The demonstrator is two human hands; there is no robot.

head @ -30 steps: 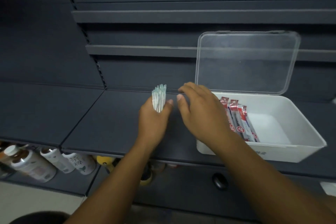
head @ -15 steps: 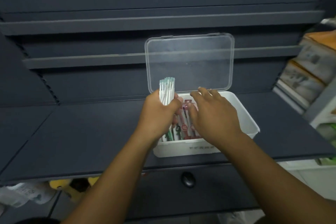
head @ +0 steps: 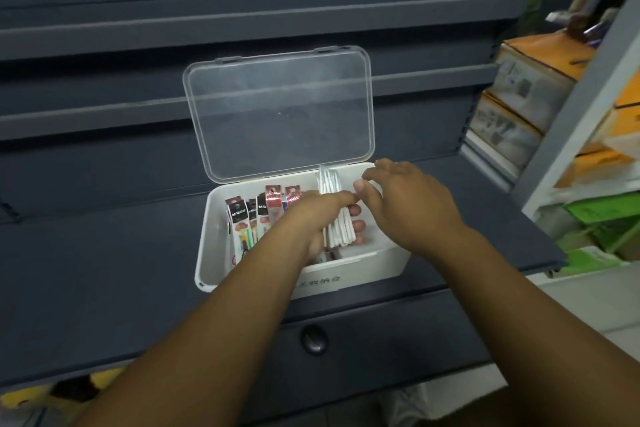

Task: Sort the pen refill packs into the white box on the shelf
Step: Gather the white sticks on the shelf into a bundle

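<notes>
Left hand (head: 311, 218) grips white refill bundle (head: 334, 218) inside white box (head: 214, 239) on dark shelf (head: 104, 270); right hand (head: 412, 208) hovers beside, fingers relaxed; clear lid (head: 280, 111) upright; red packs (head: 249, 218) at left

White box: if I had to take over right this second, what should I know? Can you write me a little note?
Left hand: grips the white refill bundle, tilted, in the right part of the white box; not yet let go.
Right hand: fingers relaxed, holds nothing, over the box's right side next to the bundle.
Box: sits on the dark shelf, with its clear lid standing open.
Done: red and dark packs stand in the box's left part.
Left: set the bundle down and release it. Any further packs are out of view.
</notes>
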